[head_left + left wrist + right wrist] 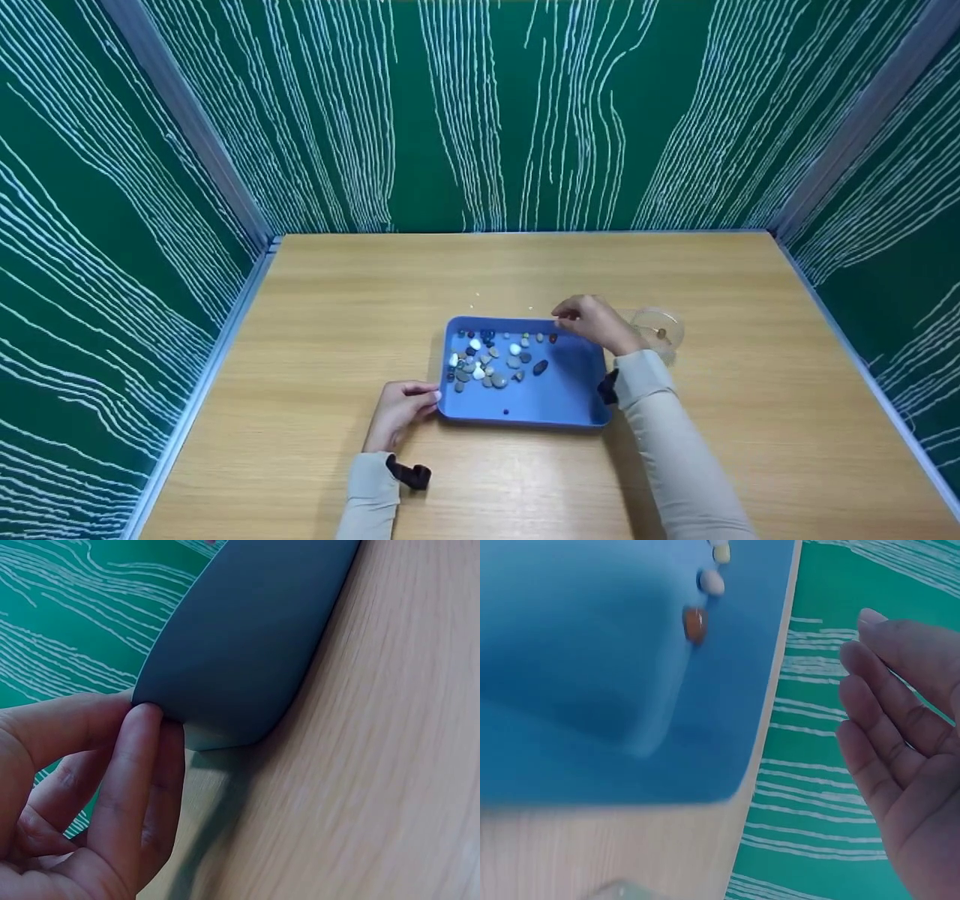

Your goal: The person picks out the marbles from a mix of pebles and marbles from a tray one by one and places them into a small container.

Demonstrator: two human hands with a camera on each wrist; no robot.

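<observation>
A blue rectangular tray [566, 390] lies on the wooden table, with many small stones [499, 381] gathered mostly in its left half. My left hand [405, 411] pinches the tray's left rim between thumb and fingers; the left wrist view shows that grip on the tray end [240, 637]. Over the tray's back rim, right of the middle, hovers my right hand [596, 322]. Its fingers [870, 701] are gently bent, and nothing shows between them. In the right wrist view a brown stone [694, 624] sits inside the tray near its back wall.
A clear round dish [679, 330] stands behind my right wrist, with a small brown piece [661, 333] in it. A few tiny pale bits [478, 294] lie behind the tray. Green panels with white lines [517, 112] enclose the table's back and sides.
</observation>
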